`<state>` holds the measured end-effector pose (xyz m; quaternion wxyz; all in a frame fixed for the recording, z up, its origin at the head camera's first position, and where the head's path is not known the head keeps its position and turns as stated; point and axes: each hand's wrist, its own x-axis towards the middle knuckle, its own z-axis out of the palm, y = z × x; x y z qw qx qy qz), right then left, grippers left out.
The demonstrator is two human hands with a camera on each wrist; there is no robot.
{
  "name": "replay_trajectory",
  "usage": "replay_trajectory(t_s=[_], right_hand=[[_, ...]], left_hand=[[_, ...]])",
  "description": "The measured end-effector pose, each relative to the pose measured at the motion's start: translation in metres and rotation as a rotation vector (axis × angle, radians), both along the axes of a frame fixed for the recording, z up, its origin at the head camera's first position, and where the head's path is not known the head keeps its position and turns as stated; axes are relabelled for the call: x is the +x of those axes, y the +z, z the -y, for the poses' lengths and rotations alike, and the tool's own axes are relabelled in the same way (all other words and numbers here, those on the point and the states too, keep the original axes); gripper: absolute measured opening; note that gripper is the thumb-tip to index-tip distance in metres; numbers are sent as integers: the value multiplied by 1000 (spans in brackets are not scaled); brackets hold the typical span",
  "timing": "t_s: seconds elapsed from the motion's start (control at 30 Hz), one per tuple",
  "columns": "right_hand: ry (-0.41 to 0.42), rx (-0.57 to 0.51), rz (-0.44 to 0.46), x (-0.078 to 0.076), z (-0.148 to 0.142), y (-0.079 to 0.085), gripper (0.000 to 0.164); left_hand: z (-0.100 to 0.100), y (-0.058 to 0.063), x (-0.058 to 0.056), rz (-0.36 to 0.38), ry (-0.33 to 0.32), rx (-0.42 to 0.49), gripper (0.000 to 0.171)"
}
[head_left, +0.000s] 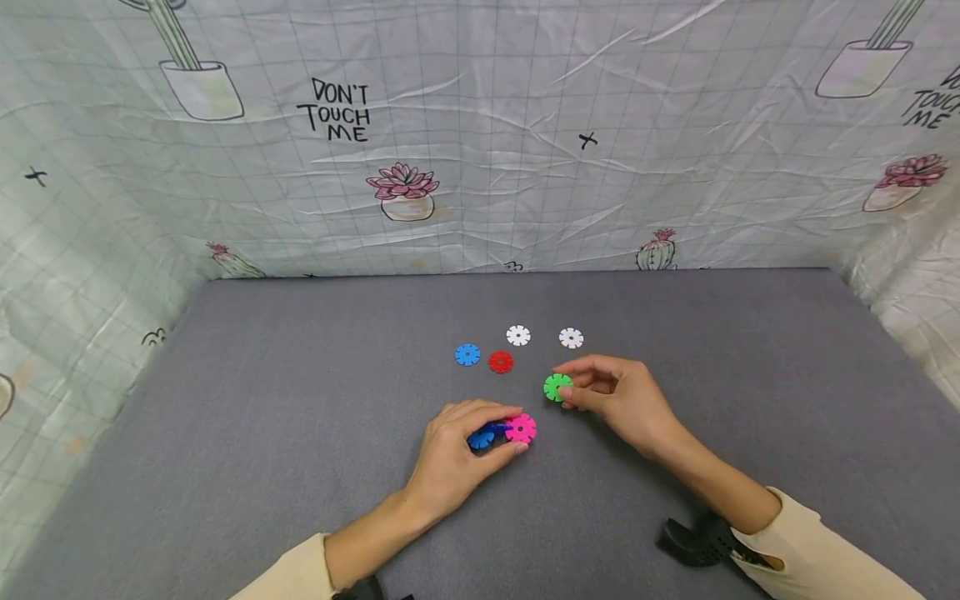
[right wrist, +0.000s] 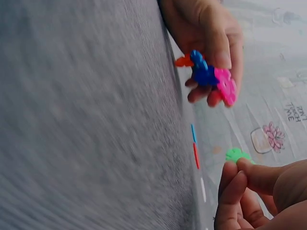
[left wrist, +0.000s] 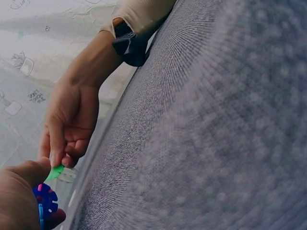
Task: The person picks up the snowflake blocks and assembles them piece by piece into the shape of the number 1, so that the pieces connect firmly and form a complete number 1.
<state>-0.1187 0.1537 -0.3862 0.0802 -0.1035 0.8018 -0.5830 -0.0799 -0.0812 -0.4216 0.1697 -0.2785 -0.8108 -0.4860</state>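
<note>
My left hand [head_left: 455,446] grips a small cluster of joined notched plastic discs, thumb and fingers curled round it. In that cluster a pink disc [head_left: 521,428] faces up at the right end, beside blue discs [head_left: 481,438]. From the right wrist view, a dark blue disc [right wrist: 205,75] sits between the pink one and an orange piece [right wrist: 183,61]. My right hand [head_left: 626,400] pinches a green notched disc [head_left: 557,387] between thumb and fingers, just above and right of the cluster. The two hands are close but apart.
Beyond my hands, a blue disc [head_left: 467,354], a red disc [head_left: 501,361] and two white discs, one left [head_left: 518,335] and one right [head_left: 572,337], lie flat on the grey tabletop [head_left: 315,375]. A printed cloth [head_left: 480,108] hangs behind.
</note>
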Motion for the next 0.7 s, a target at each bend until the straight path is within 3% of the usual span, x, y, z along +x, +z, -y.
replay_trajectory(t_s=[0.3, 0.7], right_hand=[[53, -117, 65, 17, 0, 0, 28], [124, -163, -12, 30, 5, -4, 23]], left_hand=[[-1, -1, 1, 24, -10, 29, 32], [-1, 1, 0, 43, -28, 63, 32]])
